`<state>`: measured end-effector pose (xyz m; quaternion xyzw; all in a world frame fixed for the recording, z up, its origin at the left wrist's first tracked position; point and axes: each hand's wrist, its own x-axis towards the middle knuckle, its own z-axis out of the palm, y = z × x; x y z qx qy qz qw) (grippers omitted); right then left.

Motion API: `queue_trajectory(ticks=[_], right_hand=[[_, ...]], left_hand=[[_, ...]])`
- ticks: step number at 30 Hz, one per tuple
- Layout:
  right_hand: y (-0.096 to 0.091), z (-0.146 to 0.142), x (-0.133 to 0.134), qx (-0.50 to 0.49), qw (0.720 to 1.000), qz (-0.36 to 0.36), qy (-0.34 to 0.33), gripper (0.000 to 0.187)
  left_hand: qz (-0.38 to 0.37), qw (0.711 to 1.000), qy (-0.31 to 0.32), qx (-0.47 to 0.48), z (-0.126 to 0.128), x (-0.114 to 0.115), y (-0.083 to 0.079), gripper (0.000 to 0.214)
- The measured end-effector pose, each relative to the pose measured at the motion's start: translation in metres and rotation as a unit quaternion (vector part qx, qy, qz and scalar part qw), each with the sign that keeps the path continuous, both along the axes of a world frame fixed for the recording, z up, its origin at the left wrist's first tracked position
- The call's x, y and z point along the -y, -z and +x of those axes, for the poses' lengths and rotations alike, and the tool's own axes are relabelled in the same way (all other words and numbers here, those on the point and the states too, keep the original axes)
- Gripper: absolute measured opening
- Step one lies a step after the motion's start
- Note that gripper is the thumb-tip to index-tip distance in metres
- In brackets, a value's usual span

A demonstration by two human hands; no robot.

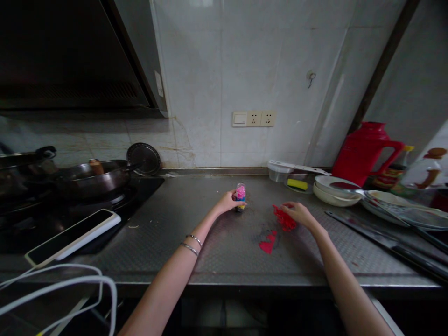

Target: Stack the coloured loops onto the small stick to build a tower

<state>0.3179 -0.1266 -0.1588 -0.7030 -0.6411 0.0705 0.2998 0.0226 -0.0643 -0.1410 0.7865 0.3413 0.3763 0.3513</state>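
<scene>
My left hand [229,202] is closed round a small clear bottle [240,192] that stands upright on the metal counter, with pink, blue and yellow layers showing inside. To the right, my right hand [297,213] has its fingers bent onto a tangle of thin red strips [285,220], pinching its upper edge. Part of the tangle is hidden behind the fingers. Between the hands and nearer the front edge lies a flat red scrap [268,241] with a jagged outline, apart from both hands.
At left are a stove with a pan [101,179] and a white-edged device [73,238], with white cables [105,280] in front. At right stand stacked bowls [336,198], a yellow sponge [297,185], a clear tub [278,173], a red thermos jug [364,151] and long dark utensils [378,238].
</scene>
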Motion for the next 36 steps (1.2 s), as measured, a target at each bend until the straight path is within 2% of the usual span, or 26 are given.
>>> queue_trajectory(ticks=[3,7,13,16,18,21,23,25,27,29,32,36], right_hand=[[-0.002,-0.003,-0.001,-0.015,1.000,0.013,-0.007,0.050],[0.001,-0.006,-0.006,-0.098,0.994,0.043,-0.017,0.055],[0.014,0.004,-0.013,-0.160,0.987,0.013,-0.030,0.052],[0.018,0.010,-0.014,-0.175,0.984,0.008,-0.031,0.050],[0.019,0.013,-0.013,-0.197,0.980,0.020,-0.030,0.049],[0.022,0.017,-0.012,-0.225,0.973,0.060,-0.008,0.049],[0.022,0.018,-0.011,-0.223,0.971,0.078,0.012,0.049],[0.021,0.018,-0.010,-0.212,0.973,0.089,0.024,0.049],[0.018,0.016,-0.008,-0.200,0.974,0.097,0.031,0.050],[0.015,0.014,-0.005,-0.189,0.976,0.105,0.035,0.051],[0.011,0.011,-0.001,-0.167,0.979,0.113,0.036,0.051],[0.011,0.010,0.001,-0.143,0.981,0.123,0.040,0.051]], left_hand=[[-0.036,0.999,0.008,0.009,-0.004,-0.006,-0.002,0.058],[-0.096,0.995,0.010,0.013,-0.016,-0.014,-0.010,0.066],[-0.121,0.992,-0.005,0.022,-0.036,-0.015,-0.024,0.067],[-0.069,0.996,-0.030,0.041,-0.040,-0.013,-0.032,0.052],[-0.002,0.994,-0.081,0.079,-0.039,-0.010,-0.040,0.038],[0.120,0.967,-0.182,0.131,-0.032,0.003,-0.053,0.028],[0.192,0.953,-0.206,0.112,-0.022,0.018,-0.060,0.025],[0.238,0.957,-0.157,0.054,-0.007,0.036,-0.065,0.023],[0.270,0.960,-0.077,-0.023,0.013,0.054,-0.066,0.023],[0.295,0.951,-0.009,-0.097,0.035,0.071,-0.063,0.025],[0.287,0.936,0.066,-0.194,0.070,0.087,-0.051,0.025],[0.266,0.911,0.095,-0.301,0.107,0.091,-0.025,0.036]])
